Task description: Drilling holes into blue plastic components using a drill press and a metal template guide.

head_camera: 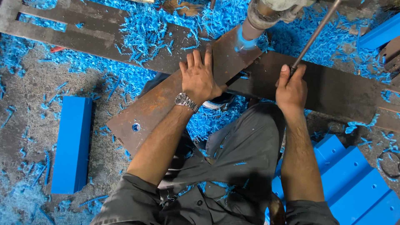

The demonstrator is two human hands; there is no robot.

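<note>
While left hand (201, 79) presses rusty plate (175, 96), right hand (291, 89) grips lever (314, 35).

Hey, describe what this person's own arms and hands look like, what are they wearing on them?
Both forearms are bare, with dark grey shirt sleeves rolled up near the elbows. The left hand has a silver metal wristwatch with a link band on its wrist. The right hand wears nothing; no gloves or rings show on either hand.
</note>
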